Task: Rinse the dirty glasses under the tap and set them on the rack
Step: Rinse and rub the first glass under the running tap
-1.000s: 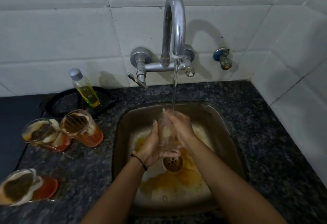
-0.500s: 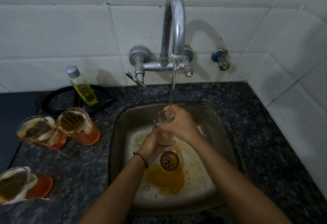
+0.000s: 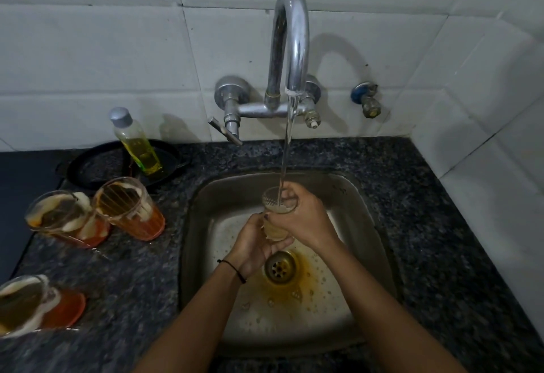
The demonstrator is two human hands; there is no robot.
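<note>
Your left hand and right hand both curl their fingers round one clear glass, the left low at its base, the right higher, just under the rim. You hold it upright over the sink, above the drain, and the stream from the tap falls straight into its mouth. Pale, cloudy water shows in its lower part.

White tiled wall backs a dark speckled surface. The steel sink's floor carries orange liquid and bubbles around the drain. To your left a black pan sits by the wall with a bottle of yellow liquid in it. Three dirty glasses, orange at the bottom and smeared, stand nearer you: two touching, one apart at the frame's edge. A blue-capped valve sits right of the tap.
</note>
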